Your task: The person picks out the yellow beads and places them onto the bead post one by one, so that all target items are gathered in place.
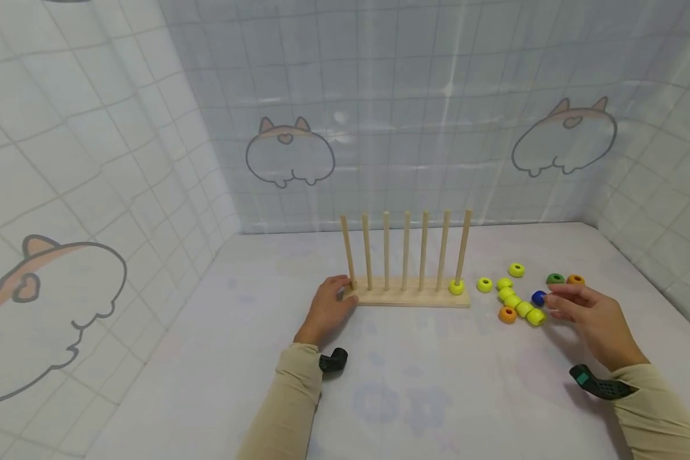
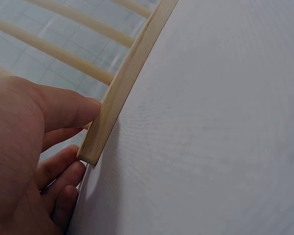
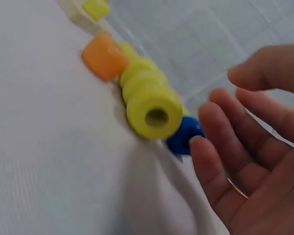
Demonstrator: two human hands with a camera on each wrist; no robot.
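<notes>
My left hand [image 1: 325,308] grips the left end of a wooden peg rack [image 1: 408,298], thumb on the front edge of its base. Several upright pegs stand on the base, and one yellow bead [image 1: 457,287] sits at the bottom of the rightmost peg. Over the table to the right, my right hand [image 1: 595,319] has its fingers loosely bent with nothing between them. Its fingertips are close to a blue bead [image 1: 538,298]. In the right wrist view, a row of yellow beads [image 3: 154,112] lies beside the blue bead [image 3: 186,137].
An orange bead [image 1: 508,314] lies left of the yellow row. Two loose yellow beads, one of them a far bead [image 1: 516,269], lie toward the rack and the back. A green bead [image 1: 555,279] and another orange bead [image 1: 575,280] lie beyond my right hand. Tile-patterned walls [image 1: 379,128] enclose the table.
</notes>
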